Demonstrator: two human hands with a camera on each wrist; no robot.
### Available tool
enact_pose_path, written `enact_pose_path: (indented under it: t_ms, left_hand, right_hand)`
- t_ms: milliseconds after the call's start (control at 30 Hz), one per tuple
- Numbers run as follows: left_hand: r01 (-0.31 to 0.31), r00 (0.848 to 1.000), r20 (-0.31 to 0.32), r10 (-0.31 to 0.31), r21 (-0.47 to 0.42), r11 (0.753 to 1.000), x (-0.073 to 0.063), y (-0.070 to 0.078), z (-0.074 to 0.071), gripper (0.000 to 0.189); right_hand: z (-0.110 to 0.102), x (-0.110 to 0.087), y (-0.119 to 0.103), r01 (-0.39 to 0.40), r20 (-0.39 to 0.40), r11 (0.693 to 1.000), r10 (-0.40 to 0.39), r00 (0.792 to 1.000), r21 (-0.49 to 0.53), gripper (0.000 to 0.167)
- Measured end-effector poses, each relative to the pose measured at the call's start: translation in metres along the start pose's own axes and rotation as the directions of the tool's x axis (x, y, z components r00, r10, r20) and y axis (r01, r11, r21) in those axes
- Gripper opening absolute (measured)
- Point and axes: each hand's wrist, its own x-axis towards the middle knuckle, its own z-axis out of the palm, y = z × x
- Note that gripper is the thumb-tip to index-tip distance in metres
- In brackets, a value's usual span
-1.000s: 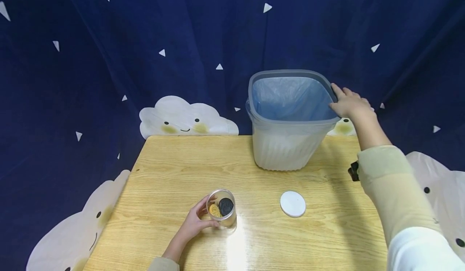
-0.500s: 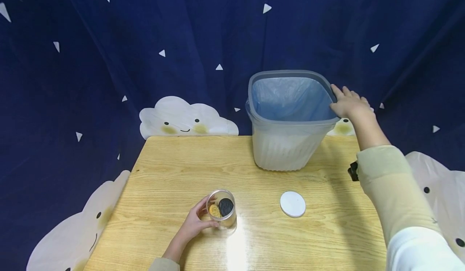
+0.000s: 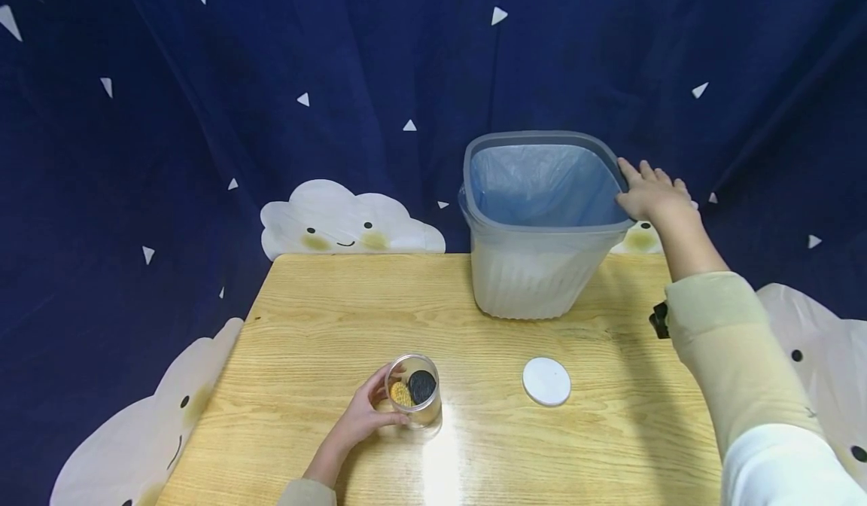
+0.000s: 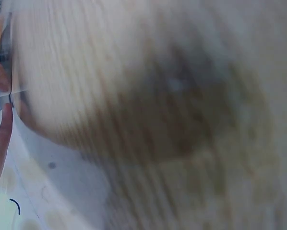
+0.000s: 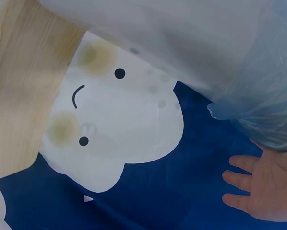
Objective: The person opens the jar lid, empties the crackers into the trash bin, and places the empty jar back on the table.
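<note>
Left hand [image 3: 360,416]: curled round the left side of the cup [image 3: 427,414], gripping with thumb in front and fingers behind; only partly caught, at the left edge of the left wrist view
Cup: clear, round, upright on the near half of the table [image 3: 318,325]; uncovered at the top
Inside the cup: black disc [image 3: 423,387] to the right, tan disc [image 3: 401,394] just beside to the left; both low down
White disc [image 3: 546,381]: lying flat on the table; right of the cup and well apart, between cup and bin [image 3: 531,276] in depth
Right hand [image 3: 653,192]: reached out to the bin's right rim and touching there; with fingers spread and fairly straight, and thumb at the rim's inner edge; below loose film in the right wrist view
Bin: upright near the table's far edge, right of centre; whitish in the wall, grey at the rim
Liner [image 3: 542,182]: pale blue film, spread inside the bin; also hanging outside, seen from the right wrist
Right sleeve [image 3: 738,348]: beige, white higher up; beside a small black item [image 3: 659,320], too little shown to name
Curtain [image 3: 352,62]: dark blue; printed with white triangles and smiling clouds
</note>
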Motion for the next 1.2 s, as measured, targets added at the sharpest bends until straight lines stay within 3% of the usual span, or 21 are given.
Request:
enact_pose_path:
  t_ms: [100,167,333,567,700,1000,1200]
  left_hand:
    - [-0.005,1.000,0.023,0.005,0.005,1.000,0.001,0.002,-0.001,0.082]
    - [0.020,0.999,0.039,-0.021,0.014,1.000,0.002,0.012,0.000,0.082]
    - [0.076,0.995,0.070,-0.077,0.021,0.997,0.006,0.017,0.002,0.080]
    - [0.049,0.997,0.062,-0.047,-0.024,0.999,0.010,0.000,0.003,0.084]
    - [0.066,0.996,0.057,-0.062,-0.070,0.995,0.011,-0.010,0.003,0.087]
    - [0.014,0.995,0.096,0.000,-0.144,0.989,0.012,-0.012,0.006,0.088]
    - [-0.001,0.996,0.084,0.014,-0.154,0.988,0.012,-0.013,0.008,0.087]
  right_hand:
    - [0.000,0.000,0.000,-0.002,0.001,1.000,0.002,1.000,0.007,0.065]
    - [0.000,-0.001,0.000,-0.005,0.003,1.000,0.005,1.000,0.012,0.065]
    - [0.000,-0.001,-0.001,-0.006,0.008,1.000,0.006,1.000,0.019,0.065]
    - [0.000,-0.001,0.000,0.004,0.000,1.000,-0.004,1.000,0.019,0.065]
    - [0.001,-0.001,0.001,0.007,-0.007,1.000,-0.007,1.000,0.023,0.064]
    - [0.002,0.000,0.002,0.009,-0.016,1.000,-0.008,1.000,0.029,0.064]
    - [0.002,0.000,0.002,0.009,-0.013,0.999,-0.008,1.000,0.031,0.064]
